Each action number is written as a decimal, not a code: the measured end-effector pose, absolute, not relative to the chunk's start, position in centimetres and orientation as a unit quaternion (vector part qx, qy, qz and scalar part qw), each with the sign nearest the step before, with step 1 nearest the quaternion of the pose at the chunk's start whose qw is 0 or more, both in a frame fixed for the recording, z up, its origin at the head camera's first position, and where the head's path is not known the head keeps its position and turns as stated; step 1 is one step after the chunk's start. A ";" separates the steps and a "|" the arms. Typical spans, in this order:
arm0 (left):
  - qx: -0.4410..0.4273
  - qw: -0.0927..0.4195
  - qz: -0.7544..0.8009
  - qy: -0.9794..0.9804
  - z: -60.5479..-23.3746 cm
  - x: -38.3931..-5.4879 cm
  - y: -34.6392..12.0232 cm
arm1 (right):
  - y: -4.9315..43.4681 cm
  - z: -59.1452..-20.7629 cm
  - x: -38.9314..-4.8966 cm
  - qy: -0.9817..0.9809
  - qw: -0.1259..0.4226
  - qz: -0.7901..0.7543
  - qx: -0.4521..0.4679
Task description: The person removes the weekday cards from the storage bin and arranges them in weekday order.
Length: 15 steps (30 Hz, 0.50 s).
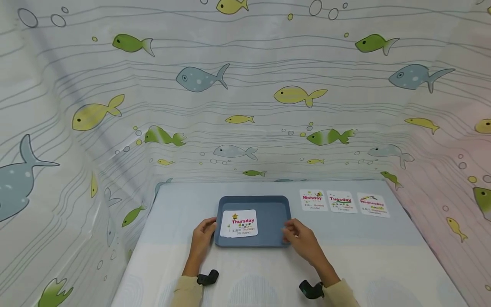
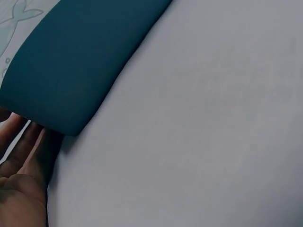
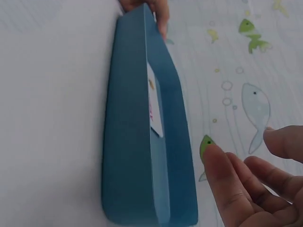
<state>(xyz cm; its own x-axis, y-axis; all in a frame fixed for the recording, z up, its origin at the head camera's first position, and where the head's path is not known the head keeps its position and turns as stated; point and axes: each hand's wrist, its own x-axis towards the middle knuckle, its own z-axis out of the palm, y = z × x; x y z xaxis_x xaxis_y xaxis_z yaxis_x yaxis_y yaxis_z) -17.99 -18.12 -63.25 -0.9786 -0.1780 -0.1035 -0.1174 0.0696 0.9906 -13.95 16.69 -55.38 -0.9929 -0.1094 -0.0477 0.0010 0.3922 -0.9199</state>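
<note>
A blue-grey rectangular tray lies on the table in the head view. On its left half sits a white card printed "Thursday", its lower edge looking layered. My left hand rests against the tray's left end; in the left wrist view its extended fingers reach the tray end, the tips hidden behind it. Beside the tray's right end is my right hand, fingers loosely bent. The right wrist view shows that hand with space between thumb and fingers and nothing held.
A row of cards lies at the table's back right: Monday, Tuesday and Wednesday. A fish-patterned cloth rises behind the pale table cover and along both sides. Each wrist wears a small black camera.
</note>
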 end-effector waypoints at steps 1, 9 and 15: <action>0.101 0.025 -0.675 -0.731 -63.3 -18.0 -18.1 | 16.4 -55.4 -14.0 0.832 0.052 -0.551 -0.043; 0.087 0.041 -0.677 -0.730 -63.7 -18.2 -18.0 | 14.4 -56.0 -14.8 0.831 0.049 -0.548 -0.078; 0.096 0.033 -0.677 -0.729 -63.8 -18.2 -18.1 | 13.4 -56.6 -15.3 0.840 0.053 -0.534 -0.082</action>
